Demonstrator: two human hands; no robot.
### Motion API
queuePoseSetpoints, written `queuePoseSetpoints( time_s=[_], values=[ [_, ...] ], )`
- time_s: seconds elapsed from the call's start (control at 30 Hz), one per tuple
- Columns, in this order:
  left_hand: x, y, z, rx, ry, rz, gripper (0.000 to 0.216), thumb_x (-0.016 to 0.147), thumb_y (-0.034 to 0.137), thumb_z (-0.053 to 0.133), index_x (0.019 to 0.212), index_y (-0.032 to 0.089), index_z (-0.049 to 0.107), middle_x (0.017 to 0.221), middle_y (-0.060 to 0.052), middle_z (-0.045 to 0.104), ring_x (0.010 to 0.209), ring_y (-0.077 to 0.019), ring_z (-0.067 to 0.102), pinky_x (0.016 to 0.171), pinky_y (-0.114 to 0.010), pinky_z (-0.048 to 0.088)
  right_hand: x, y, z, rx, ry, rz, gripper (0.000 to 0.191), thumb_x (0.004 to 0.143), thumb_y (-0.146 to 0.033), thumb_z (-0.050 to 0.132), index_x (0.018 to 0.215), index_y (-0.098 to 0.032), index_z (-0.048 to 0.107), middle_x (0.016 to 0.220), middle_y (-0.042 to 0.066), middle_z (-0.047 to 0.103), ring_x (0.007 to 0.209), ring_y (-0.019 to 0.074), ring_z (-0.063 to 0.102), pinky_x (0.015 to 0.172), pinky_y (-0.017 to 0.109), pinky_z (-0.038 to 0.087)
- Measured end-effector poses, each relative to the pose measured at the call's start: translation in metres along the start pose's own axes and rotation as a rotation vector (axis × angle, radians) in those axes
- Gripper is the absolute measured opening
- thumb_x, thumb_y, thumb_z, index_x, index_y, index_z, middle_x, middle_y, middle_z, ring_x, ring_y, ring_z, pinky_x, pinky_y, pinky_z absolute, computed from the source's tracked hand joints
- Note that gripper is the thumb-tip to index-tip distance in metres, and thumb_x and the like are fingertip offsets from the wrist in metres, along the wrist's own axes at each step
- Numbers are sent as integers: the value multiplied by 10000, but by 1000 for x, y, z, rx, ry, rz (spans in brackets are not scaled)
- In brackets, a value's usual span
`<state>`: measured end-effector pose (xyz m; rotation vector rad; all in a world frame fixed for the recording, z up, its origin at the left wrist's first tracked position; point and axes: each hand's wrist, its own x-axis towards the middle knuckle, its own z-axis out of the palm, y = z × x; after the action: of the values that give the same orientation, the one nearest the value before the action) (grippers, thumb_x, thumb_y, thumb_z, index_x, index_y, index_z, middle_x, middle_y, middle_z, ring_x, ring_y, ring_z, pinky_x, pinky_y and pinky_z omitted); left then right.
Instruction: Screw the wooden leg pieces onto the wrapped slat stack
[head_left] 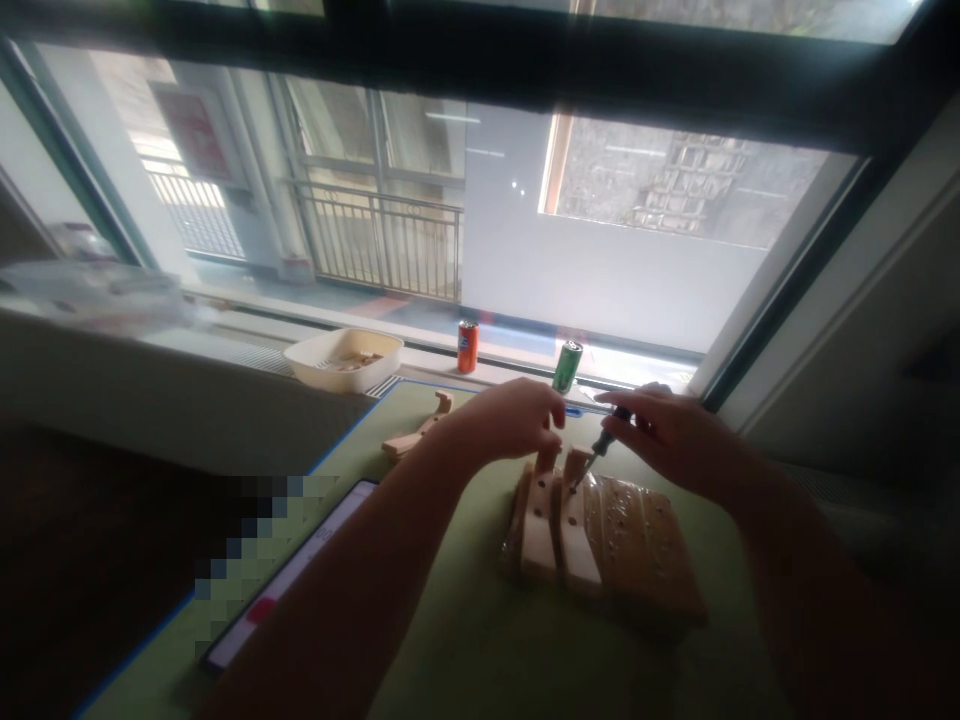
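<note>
Two pale, curved wooden pieces with dark holes lie side by side on a plastic-wrapped brown block: a left wooden piece and a right wooden piece. My right hand is closed around a screwdriver, its shaft slanting down to a hole in the right piece. The tip meets the wood near the upper hole. My left hand bends over the upper end of the left piece, fingers curled and touching it; the fingers partly hide that end. The wrapped block extends to the right beneath both pieces.
Another wooden piece lies on the green mat beyond my left forearm. A phone rests at left, partly covered by that arm. Along the sill stand a cream basin with small bits inside, an orange can and a green can.
</note>
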<state>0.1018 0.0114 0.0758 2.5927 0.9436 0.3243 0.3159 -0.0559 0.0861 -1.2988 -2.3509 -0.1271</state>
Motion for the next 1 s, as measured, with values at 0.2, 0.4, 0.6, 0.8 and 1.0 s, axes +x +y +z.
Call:
queuePoseSetpoints(
  time_s=[0.2, 0.4, 0.6, 0.8, 1.0],
  values=[
    [15, 1, 25, -65, -63, 47, 514, 713, 459, 604, 1166, 222, 544, 1051, -42, 625, 872, -166, 574, 755, -271, 418, -3, 4, -4, 1, -50, 13, 275, 882, -323, 421, 1056, -211, 601, 882, 41, 680, 718, 145, 615, 632, 266, 465],
    [22, -6, 36, -222, -252, -10, 289, 749, 308, 571, 1004, 185, 625, 853, -27, 670, 685, -120, 605, 597, -215, 425, -1, 3, -2, -101, -18, 81, 377, 827, -483, 475, 644, -178, 602, 569, 12, 600, 480, 105, 505, 484, 245, 376],
    [25, -10, 38, -108, -195, 8, 223, 758, 230, 506, 932, 178, 634, 782, -22, 662, 653, -124, 592, 593, -225, 420, 0, 1, 1, 32, 29, 52, 340, 839, -377, 505, 1127, -213, 581, 790, 39, 675, 584, 122, 583, 522, 237, 446],
    [26, -17, 43, -59, -199, 33, 224, 778, 275, 503, 948, 199, 629, 818, -20, 658, 694, -134, 592, 635, -232, 430, -5, 10, -3, 19, -90, 54, 399, 868, -327, 438, 1254, -240, 485, 812, 31, 692, 598, 130, 605, 516, 241, 439],
    [25, -13, 39, -44, -206, -3, 222, 778, 240, 503, 967, 200, 612, 791, -10, 655, 640, -114, 576, 587, -209, 412, -3, 4, -6, -48, -48, 100, 316, 843, -440, 467, 782, -191, 651, 664, 27, 661, 548, 129, 574, 519, 254, 423]
  ],
)
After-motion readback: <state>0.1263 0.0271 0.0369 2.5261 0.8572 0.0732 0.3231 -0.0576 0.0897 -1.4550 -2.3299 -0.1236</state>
